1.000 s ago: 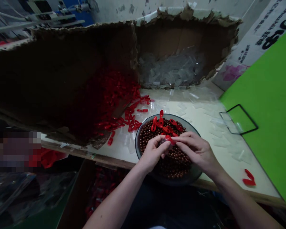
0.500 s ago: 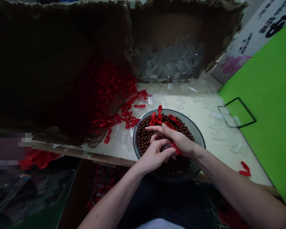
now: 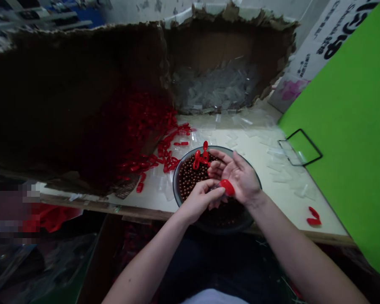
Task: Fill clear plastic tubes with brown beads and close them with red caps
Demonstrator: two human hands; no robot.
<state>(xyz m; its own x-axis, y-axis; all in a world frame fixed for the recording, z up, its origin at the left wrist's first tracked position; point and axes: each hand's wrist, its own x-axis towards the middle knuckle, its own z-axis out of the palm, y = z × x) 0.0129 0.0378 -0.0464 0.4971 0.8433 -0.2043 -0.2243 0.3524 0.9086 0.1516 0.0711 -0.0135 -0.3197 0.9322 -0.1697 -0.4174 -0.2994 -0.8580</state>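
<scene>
Our left hand [image 3: 201, 200] is curled, its fingers bent and pointing across toward the other hand, with the thumb lying on top. Our right hand [image 3: 237, 179] is open and turned palm up, its fingers [image 3: 215, 157] spread and slightly cupped. The left hand overlaps the lowest right fingers. Our bare left forearm [image 3: 145, 257] and right forearm [image 3: 297, 249] rise from the bottom of the view, angling inward toward the wrists.

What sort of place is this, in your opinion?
Probably a small workshop for manual assembly: a bowl of brown beads, a spilled heap of red plastic parts, and a torn cardboard box holding clear plastic pieces.
</scene>
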